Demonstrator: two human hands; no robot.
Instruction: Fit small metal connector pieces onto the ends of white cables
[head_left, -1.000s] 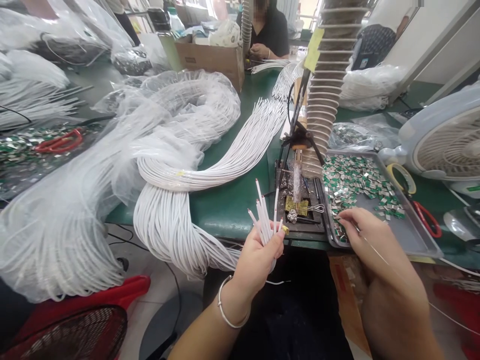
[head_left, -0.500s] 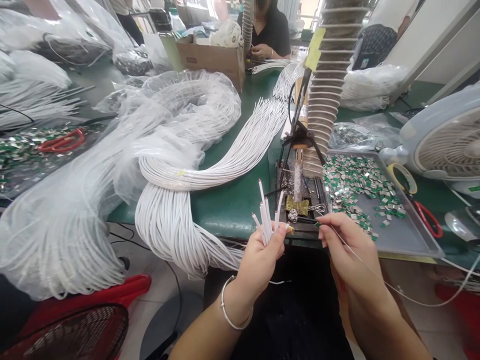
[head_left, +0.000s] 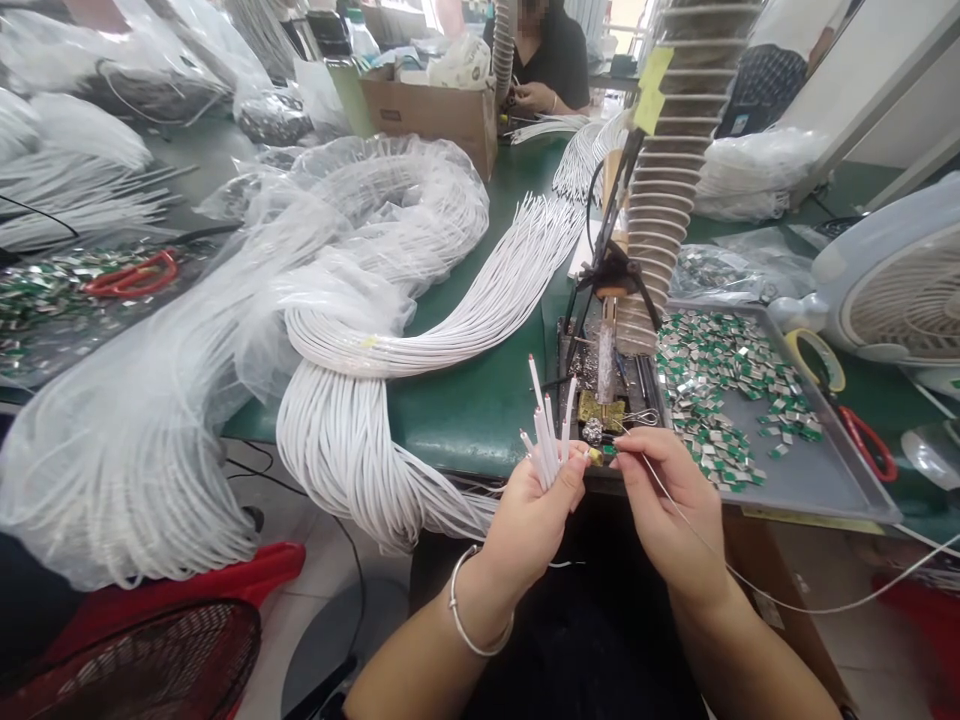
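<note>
In the head view, my left hand (head_left: 536, 515) is closed around several white cables (head_left: 547, 445), whose stripped ends point upward. One cable end sticks out to the right between thumb and forefinger. My right hand (head_left: 671, 505) pinches a thin wire, apparently solder wire (head_left: 825, 609), which trails away to the right edge. Something small at its fingertips is too small to make out. Just beyond both hands a soldering iron (head_left: 604, 365) is held upright on a stand, tip down, above a small shiny ball of metal (head_left: 592, 430).
A grey tray (head_left: 840, 475) of small green-and-silver connectors lies right, beside yellow tape (head_left: 814, 360), red-handled scissors (head_left: 868, 443) and a fan (head_left: 900, 280). A ribbed hose (head_left: 664, 180) rises behind the iron. Bundled white cables (head_left: 352, 450) hang over the table edge. A co-worker (head_left: 544, 65) sits opposite.
My right hand has moved left, closer to my left hand and the protruding cable end. My left hand still grips the cables. The whole view has shifted slightly.
</note>
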